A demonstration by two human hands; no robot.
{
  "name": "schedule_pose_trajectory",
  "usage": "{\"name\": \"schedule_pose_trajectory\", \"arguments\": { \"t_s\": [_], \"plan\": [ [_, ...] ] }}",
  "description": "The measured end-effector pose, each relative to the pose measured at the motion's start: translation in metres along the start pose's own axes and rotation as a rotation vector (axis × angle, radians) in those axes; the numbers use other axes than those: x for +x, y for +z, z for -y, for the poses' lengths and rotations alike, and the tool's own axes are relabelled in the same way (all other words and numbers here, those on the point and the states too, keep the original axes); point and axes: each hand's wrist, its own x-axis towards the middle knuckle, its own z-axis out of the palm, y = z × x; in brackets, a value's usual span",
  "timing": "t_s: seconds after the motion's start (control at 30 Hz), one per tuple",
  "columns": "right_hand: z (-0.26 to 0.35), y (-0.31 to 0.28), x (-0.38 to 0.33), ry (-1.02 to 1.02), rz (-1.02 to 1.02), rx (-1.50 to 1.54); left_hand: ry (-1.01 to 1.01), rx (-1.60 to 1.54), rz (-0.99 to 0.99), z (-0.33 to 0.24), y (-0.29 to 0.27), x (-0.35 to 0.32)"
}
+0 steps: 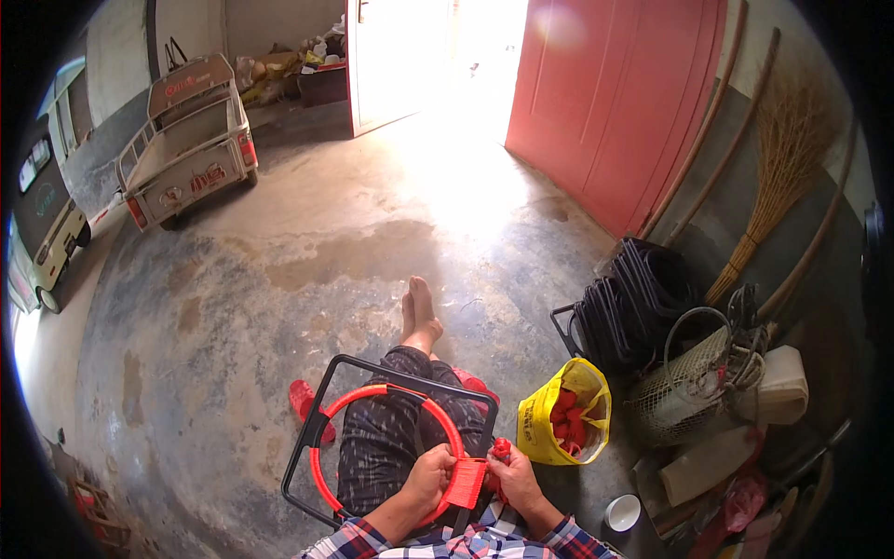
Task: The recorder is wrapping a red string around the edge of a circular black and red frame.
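Red ring [372, 410] with its black square frame [321, 410] lies across the person's lap, seen from the head camera. Left hand [428, 473] is closed around the ring's near edge, just beside a red clip [467, 483]. Right hand [515, 480] pinches a small red piece [501, 449] close by. Beyond the grip, bare concrete floor [279, 279] stretches wide. Right of the grip sits a yellow bag [545, 419], then stacked black frames [633, 298].

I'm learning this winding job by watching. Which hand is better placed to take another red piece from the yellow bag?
Right. The right hand is on the side of the yellow bag, which sits on the floor just beside it. The left hand grips the red ring on the lap, farther away.
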Motion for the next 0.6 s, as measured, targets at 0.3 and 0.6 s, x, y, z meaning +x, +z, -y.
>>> {"name": "schedule_pose_trajectory", "arguments": {
  "t_s": [0.3,0.6],
  "plan": [
    [0.007,0.003,-0.005,-0.030,0.016,-0.018,0.011,0.016,0.003,0.007,-0.011,0.006],
    [0.003,0.000,-0.003,-0.034,0.015,-0.030,0.003,0.028,-0.020,0.005,-0.006,0.004]
  ]
}}
